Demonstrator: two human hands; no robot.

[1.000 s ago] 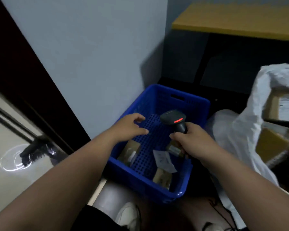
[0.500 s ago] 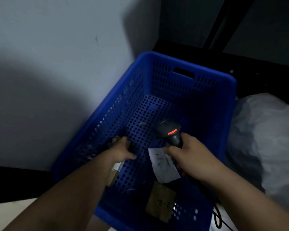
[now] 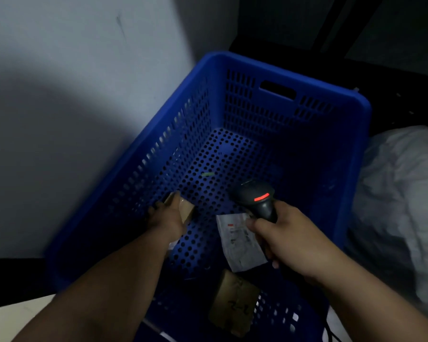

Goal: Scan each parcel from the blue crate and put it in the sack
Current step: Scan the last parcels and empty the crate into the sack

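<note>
The blue perforated crate (image 3: 277, 70) fills the middle of the view. Inside it, my left hand (image 3: 166, 218) grips a small brown cardboard parcel (image 3: 187, 209) lying by the left wall. My right hand (image 3: 284, 236) holds a black barcode scanner (image 3: 257, 197) with a red light, over the crate's right half. A white parcel with a printed label (image 3: 237, 245) lies on the crate floor under the scanner. Another brown parcel (image 3: 232, 307) with handwriting lies near the front wall. The white sack (image 3: 403, 193) bulges to the right of the crate.
A pale wall (image 3: 72, 82) stands directly left of the crate. Dark table legs and floor lie behind it. The scanner's cable (image 3: 329, 332) trails at the lower right. A pale floor patch (image 3: 10, 317) shows at the lower left.
The view has dropped and closed in on the crate. My left hand went down from above the crate to the brown parcel by the left wall and closed on it. The scanner hand stayed about where it was.
</note>
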